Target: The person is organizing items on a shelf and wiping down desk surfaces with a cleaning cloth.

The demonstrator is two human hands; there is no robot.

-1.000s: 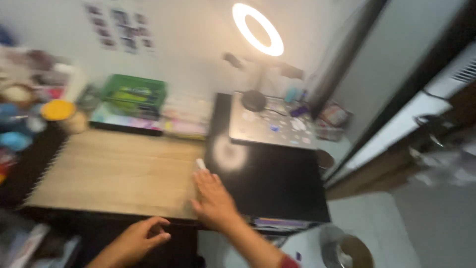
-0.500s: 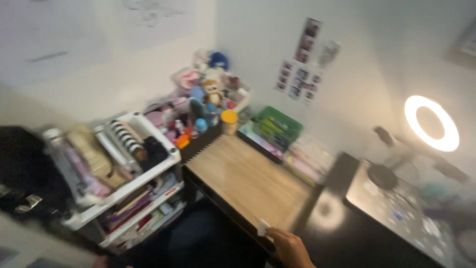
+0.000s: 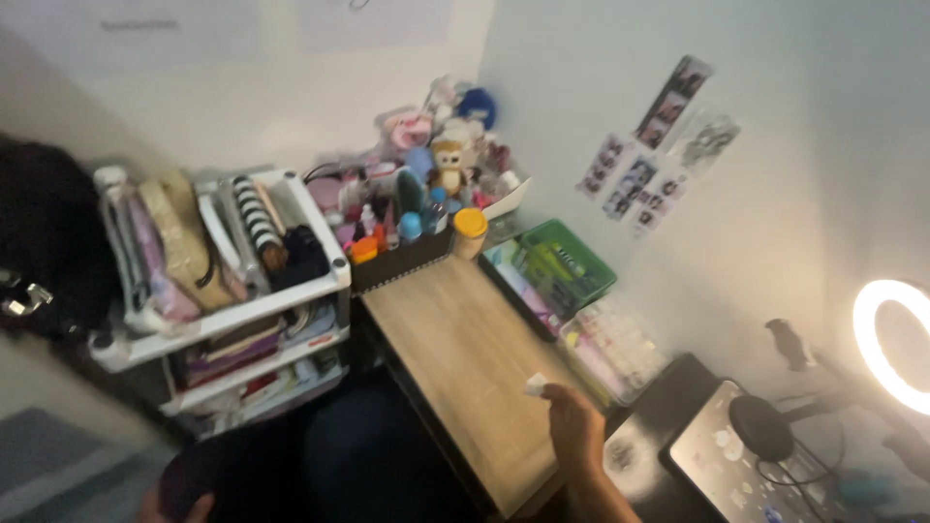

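My right hand (image 3: 573,431) hovers over the near right part of a light wooden desk top (image 3: 455,339). Its fingertips pinch a small white piece (image 3: 536,384), perhaps a wipe or an eraser. Only a sliver of my left hand (image 3: 176,506) shows at the bottom left edge, against something dark and rounded, and its fingers are too hidden to judge. My dark-clothed legs fill the space below the desk edge.
A white trolley (image 3: 325,281) packed with bags and books stands left of the desk. Bottles, an orange-lidded jar (image 3: 470,232) and soft toys crowd the far end. A green basket (image 3: 567,266) and clear organiser (image 3: 620,349) line the wall. A laptop (image 3: 717,465) and lit ring light (image 3: 886,344) sit at the right.
The view has swung left from the black desk and laptop to the wooden desk and trolley. My right hand, which lay flat on the desk a second ago, now is raised with the white piece.
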